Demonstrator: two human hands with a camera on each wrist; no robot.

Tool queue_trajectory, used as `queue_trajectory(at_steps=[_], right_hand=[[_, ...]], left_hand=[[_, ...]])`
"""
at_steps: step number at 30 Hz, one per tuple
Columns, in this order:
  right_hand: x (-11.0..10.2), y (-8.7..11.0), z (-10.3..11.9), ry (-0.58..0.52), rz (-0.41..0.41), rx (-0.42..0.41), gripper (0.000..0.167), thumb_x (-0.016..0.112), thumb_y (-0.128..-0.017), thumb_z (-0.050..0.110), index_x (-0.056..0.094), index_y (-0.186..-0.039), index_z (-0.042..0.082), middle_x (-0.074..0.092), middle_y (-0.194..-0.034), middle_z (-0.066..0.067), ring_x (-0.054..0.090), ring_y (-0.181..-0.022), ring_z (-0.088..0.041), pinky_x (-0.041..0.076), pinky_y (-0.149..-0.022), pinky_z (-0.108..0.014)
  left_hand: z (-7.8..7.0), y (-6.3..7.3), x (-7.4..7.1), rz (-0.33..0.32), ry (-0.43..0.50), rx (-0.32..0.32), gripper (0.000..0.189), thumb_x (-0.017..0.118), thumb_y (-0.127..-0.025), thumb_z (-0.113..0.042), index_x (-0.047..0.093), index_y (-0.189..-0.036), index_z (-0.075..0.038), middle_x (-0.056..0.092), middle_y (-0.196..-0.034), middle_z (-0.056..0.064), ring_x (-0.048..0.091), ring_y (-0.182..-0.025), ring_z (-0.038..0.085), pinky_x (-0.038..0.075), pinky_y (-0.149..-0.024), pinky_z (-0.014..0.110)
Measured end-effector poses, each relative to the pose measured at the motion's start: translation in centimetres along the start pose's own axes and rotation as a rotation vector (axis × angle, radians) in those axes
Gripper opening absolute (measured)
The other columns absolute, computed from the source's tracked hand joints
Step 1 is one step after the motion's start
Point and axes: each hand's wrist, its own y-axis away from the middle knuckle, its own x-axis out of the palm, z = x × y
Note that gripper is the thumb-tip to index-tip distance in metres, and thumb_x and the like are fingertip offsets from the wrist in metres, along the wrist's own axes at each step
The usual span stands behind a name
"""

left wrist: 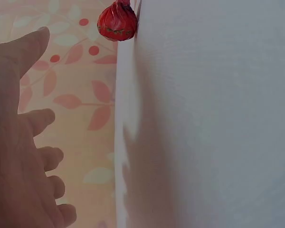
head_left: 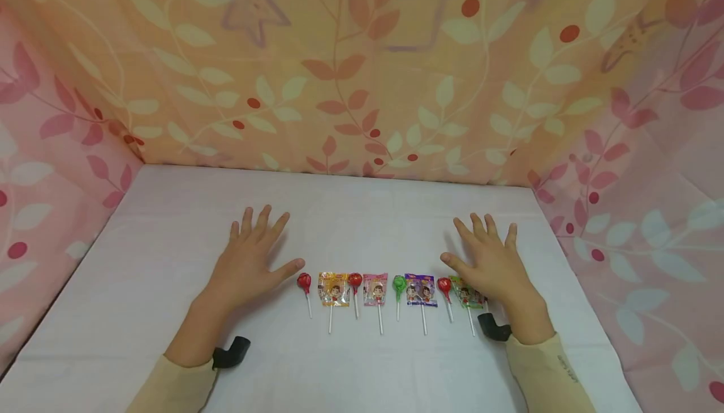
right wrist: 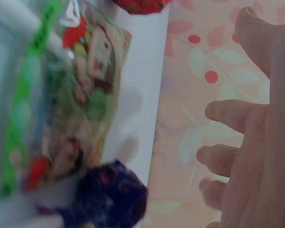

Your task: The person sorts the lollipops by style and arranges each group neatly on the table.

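Note:
My left hand [head_left: 249,265] spreads its fingers over the white cloth, its thumb close to a red lollipop [head_left: 304,282] at the row's left end. From there the row runs right: orange-wrapped lollipop [head_left: 334,290], red lollipop [head_left: 355,281], pink-wrapped lollipop [head_left: 376,290], green ball lollipop [head_left: 400,284], purple-wrapped lollipop [head_left: 421,290], another red lollipop [head_left: 444,286] and a green-wrapped lollipop [head_left: 467,295]. Fingers spread, my right hand [head_left: 494,268] hovers over the right end, partly covering the green-wrapped one. Beside that, the right wrist view shows a dark purple ball lollipop [right wrist: 115,194], mostly hidden by the hand in the head view.
The white cloth [head_left: 351,375] covers the table. A yellow floral curtain [head_left: 339,86] hangs along the back, with pink floral curtains [head_left: 673,224] at both sides. A black wrist mount [head_left: 232,352] sits at each sleeve cuff.

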Motion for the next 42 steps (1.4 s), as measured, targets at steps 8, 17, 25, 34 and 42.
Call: queue_trajectory(at_steps=[8,17,25,34,42], right_hand=[[0.9,-0.3,1.7,-0.062,-0.041,-0.056,0.093,0.057,-0.103,0.073,0.040,-0.170,0.011,0.031,-0.174,-0.027,0.024,-0.161,-0.052,0.019,-0.129,-0.070],[2.1,-0.2,4.1,-0.120,-0.139,-0.162,0.078,0.068,-0.103,0.061,0.054,-0.162,0.012,0.067,-0.149,-0.016,0.068,-0.130,-0.039,0.053,-0.109,-0.061],[3.0,0.3,6.8,-0.242,-0.158,-0.209,0.063,0.069,-0.105,0.050,0.062,-0.155,0.012,0.067,-0.147,-0.008,0.067,-0.132,-0.033,0.056,-0.108,-0.058],[3.8,1.0,10.5,-0.485,-0.064,-0.218,0.051,0.076,-0.100,0.022,0.065,-0.148,0.011,0.063,-0.149,-0.002,0.060,-0.141,-0.026,0.051,-0.115,-0.054],[5.0,1.7,12.2,-0.498,0.006,-0.247,0.051,0.078,-0.097,0.024,0.067,-0.146,0.013,0.063,-0.151,0.001,0.055,-0.145,-0.023,0.045,-0.122,-0.052]], left_hand=[[-0.3,0.2,0.5,0.064,0.083,0.021,0.091,0.072,-0.097,-0.066,0.044,-0.169,-0.017,0.029,-0.176,0.022,0.018,-0.163,0.051,0.027,-0.123,0.077],[-1.7,1.4,1.3,0.152,0.284,0.013,0.077,0.075,-0.100,-0.055,0.051,-0.165,-0.021,0.039,-0.175,0.008,0.033,-0.161,0.039,0.037,-0.119,0.074],[-3.5,1.7,2.3,0.169,0.368,0.026,0.077,0.083,-0.095,-0.049,0.055,-0.162,-0.023,0.053,-0.165,0.003,0.046,-0.155,0.033,0.039,-0.124,0.061],[-4.4,1.8,3.1,0.144,0.363,0.138,0.070,0.092,-0.087,-0.030,0.066,-0.151,-0.023,0.061,-0.152,-0.004,0.054,-0.146,0.027,0.045,-0.120,0.059],[-4.2,2.0,3.7,0.159,0.300,0.214,0.071,0.094,-0.082,-0.030,0.069,-0.148,-0.025,0.060,-0.151,-0.006,0.052,-0.145,0.026,0.044,-0.120,0.056]])
